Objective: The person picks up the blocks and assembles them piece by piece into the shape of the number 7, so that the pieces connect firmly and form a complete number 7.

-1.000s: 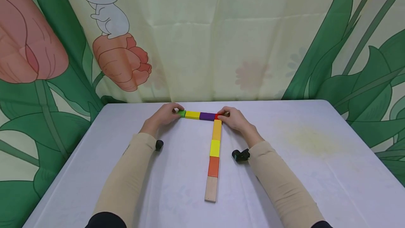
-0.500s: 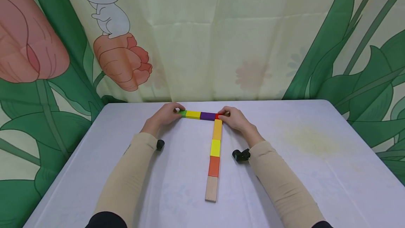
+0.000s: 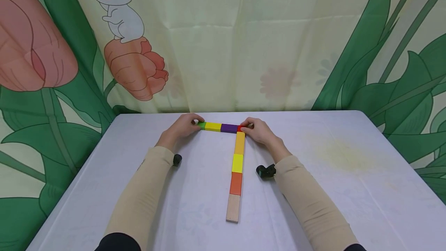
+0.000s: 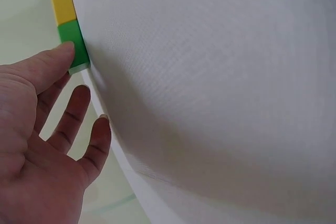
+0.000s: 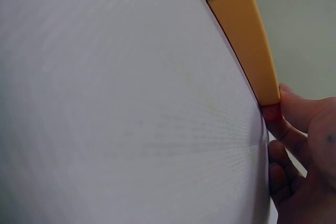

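At the far side of the table, my left hand (image 3: 180,129) pinches the green block (image 4: 76,36) between thumb and fingers; its other fingers are loosely bent. A yellow block (image 3: 213,127) and a purple block (image 3: 229,128) follow to the right. My right hand (image 3: 259,131) pinches the small red block (image 5: 272,112) at the corner, partly covering it. From there a second row runs toward me: a yellow-orange block (image 3: 239,143), a bright yellow block (image 3: 237,163), an orange block (image 3: 235,183) and a plain wooden block (image 3: 233,208). Neighbouring blocks lie end to end.
A white cloth covers the table (image 3: 313,189), whose far edge lies just behind the hands. Beyond it hangs a printed curtain (image 3: 216,49). Small black cameras, one on the left wrist (image 3: 177,160) and one on the right (image 3: 266,171), sit close above the cloth.
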Tool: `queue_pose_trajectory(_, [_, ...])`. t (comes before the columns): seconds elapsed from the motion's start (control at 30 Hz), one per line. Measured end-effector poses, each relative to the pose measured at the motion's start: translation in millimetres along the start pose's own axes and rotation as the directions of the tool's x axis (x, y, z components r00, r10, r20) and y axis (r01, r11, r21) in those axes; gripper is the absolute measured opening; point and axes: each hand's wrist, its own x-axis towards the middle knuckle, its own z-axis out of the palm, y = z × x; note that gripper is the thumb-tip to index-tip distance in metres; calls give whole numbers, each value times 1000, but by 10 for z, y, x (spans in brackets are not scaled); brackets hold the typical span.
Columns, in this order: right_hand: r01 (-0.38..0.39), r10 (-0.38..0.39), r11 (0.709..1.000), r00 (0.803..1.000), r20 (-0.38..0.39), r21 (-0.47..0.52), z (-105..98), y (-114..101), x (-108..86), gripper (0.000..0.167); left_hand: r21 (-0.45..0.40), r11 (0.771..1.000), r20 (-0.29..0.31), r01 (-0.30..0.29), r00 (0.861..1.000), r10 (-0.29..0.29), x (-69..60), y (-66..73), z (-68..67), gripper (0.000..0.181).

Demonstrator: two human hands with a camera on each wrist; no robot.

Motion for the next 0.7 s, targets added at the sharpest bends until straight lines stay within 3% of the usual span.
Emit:
queue_pose_trajectory(0.5, [10, -9, 999, 1000, 13, -31, -46, -21, -13, 21, -29, 999, 13, 32, 999, -32, -17, 16, 1, 37])
queue_pose_trajectory(0.7, [21, -20, 998, 1000, 12, -52, -33, -12, -16, 22, -31, 999, 18, 17, 1000, -17, -54, 33, -33, 43])
